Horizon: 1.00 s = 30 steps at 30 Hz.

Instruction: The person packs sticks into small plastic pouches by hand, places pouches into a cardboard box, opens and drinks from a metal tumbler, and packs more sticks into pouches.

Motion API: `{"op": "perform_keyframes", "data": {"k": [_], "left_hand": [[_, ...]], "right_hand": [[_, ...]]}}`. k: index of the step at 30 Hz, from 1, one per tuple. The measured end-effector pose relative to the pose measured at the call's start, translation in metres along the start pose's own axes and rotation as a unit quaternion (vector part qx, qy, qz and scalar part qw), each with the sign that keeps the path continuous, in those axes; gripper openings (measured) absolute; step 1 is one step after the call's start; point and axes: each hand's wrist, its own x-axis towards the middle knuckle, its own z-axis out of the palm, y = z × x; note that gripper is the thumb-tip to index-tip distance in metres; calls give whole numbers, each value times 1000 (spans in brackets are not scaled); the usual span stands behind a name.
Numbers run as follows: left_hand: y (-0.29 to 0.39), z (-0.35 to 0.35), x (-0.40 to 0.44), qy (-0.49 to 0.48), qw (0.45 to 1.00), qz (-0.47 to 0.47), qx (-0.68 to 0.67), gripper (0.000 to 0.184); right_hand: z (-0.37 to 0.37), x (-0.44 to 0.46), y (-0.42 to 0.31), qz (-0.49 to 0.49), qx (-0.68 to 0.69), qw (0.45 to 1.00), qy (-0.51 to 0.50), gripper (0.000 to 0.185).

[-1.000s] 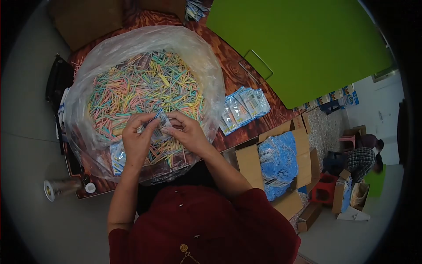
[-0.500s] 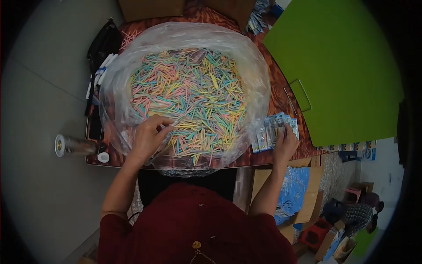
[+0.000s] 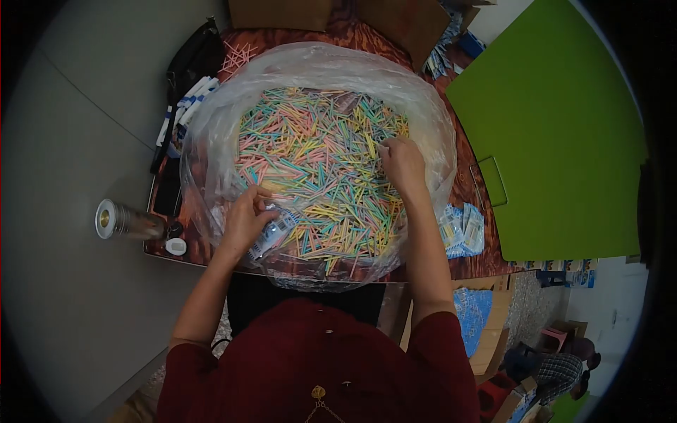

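A large clear plastic bag (image 3: 204,148) lies spread open on the table, filled with thin pastel sticks (image 3: 321,176) in pink, yellow, green and blue. My left hand (image 3: 243,224), at the bag's near left side, pinches a small blue-and-clear plastic packet (image 3: 276,230) between thumb and fingers. Over the right part of the pile is my right hand (image 3: 403,166), its fingers curled together at the sticks; whatever they grip is hidden. To the right of the bag, several similar packets (image 3: 464,229) lie near the table's edge, partly behind my right forearm.
Along the left edge are markers (image 3: 196,99), a black pouch (image 3: 194,60), a metal canister (image 3: 120,218) and a small white object (image 3: 175,246). Cardboard boxes (image 3: 278,13) stand behind. A green board (image 3: 557,141) fills the right. A person (image 3: 560,374) bends over boxes at lower right.
My right hand has left the packets on the right and moved up and left to the sticks. A packet is now in my left hand. The camera view has shifted slightly.
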Motion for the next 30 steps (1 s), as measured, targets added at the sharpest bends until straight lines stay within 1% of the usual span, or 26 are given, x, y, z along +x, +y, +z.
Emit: {"op": "perform_keyframes", "data": {"k": [1,3,4,5,6,7,8,9,10,11,12,13,15,16,18,19,20,22,24,25,26,27,28,29,30], "left_hand": [[-5,0,1,4,1000,0,-2,37],[-14,-2,2,13,999,36,-11,27],[-16,-5,4,17,999,36,-12,27],[-17,-8,5,40,991,123,-18,23],[-17,-11,6,63,976,208,-24,20],[-17,-13,5,65,976,207,-25,20],[-15,-16,4,14,985,132,-113,17],[-13,-17,4,-38,978,56,-199,15],[-12,-17,5,-38,977,56,-200,15],[-11,-17,6,-52,956,31,-289,14],[-10,-16,7,-64,925,6,-374,13],[-12,-13,8,-63,924,5,-376,13],[-15,-6,12,-58,867,-20,-494,14],[-12,-3,12,-57,866,-19,-496,14],[-3,4,12,-83,813,-49,-575,17],[1,7,13,-95,795,-54,-597,16],[5,10,13,-93,794,-53,-599,16],[10,13,12,-127,765,-93,-624,14],[8,16,13,-138,762,-99,-625,16],[9,18,13,-153,760,-105,-623,17],[10,19,13,-154,760,-106,-623,17],[14,19,13,-164,757,-106,-623,18],[18,19,13,-174,755,-105,-624,19],[22,20,13,-177,755,-105,-623,19],[26,20,12,-184,749,-106,-627,21]], "right_hand": [[14,12,2,-4,0,1000,0,20],[30,31,-3,23,-95,982,-159,26],[29,39,-6,55,-66,979,-187,28],[28,45,-9,52,-67,979,-187,28],[25,50,-15,75,-24,981,-179,29],[24,53,-20,99,19,980,-173,30],[27,59,-25,91,-15,978,-186,32],[34,63,-29,91,-15,978,-186,32],[41,68,-33,82,-60,971,-216,34],[47,72,-37,73,-104,961,-244,37],[43,79,-47,67,-114,947,-294,42],[43,85,-50,65,-115,946,-295,42],[44,96,-53,48,-104,922,-369,47],[47,100,-52,46,-106,922,-369,47],[53,104,-46,12,-97,920,-380,49],[55,104,-42,10,-99,920,-380,49],[57,103,-37,-3,-79,924,-374,49],[50,101,-35,-21,-60,927,-369,48],[37,91,-30,34,107,931,-347,38],[31,88,-29,68,208,900,-376,30],[34,84,-23,69,209,900,-376,30],[33,78,-26,88,324,868,-366,28],[30,73,-28,104,435,824,-349,26],[23,65,-27,152,489,786,-346,22],[22,56,-27,154,489,787,-344,22]]}}
